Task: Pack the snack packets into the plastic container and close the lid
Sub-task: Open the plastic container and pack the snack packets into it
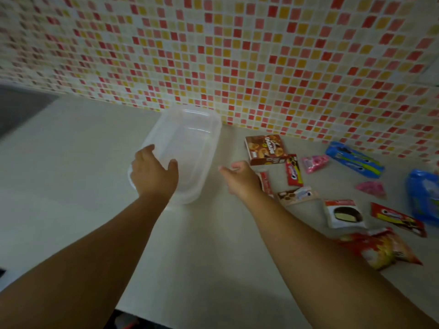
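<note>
- While we look down at the pale counter (71, 162), we see the clear plastic container (187, 148) standing near the tiled wall (237, 55), left of the snacks, with its lid on as far as the blur lets us tell.
- Our left hand (152, 173) rests on the container's near left corner, fingers (147, 150) spread and lightly bent over the edge, thumb apart on the lid; it touches rather than grips.
- Our right hand (240, 178) hovers just right of the container, over the counter, fingers loosely curled; we cannot tell whether it holds anything.
- Right of that hand lie the packets, all on the counter and none in the container: a brown biscuit box (266, 149) nearest the wall, a small red packet (293, 170) beside it, and a brown wafer packet (297, 194) nearer us.
- Farther right we see two pink sweets packets (314, 162) (371, 188), a long blue packet (355, 159), a blue bag (425, 195) at the right edge, a white packet (344, 213), a red strip packet (399, 218), and a red and yellow crisp bag (380, 248) nearest us.
- A dark sink (19, 108) sits at the far left.
</note>
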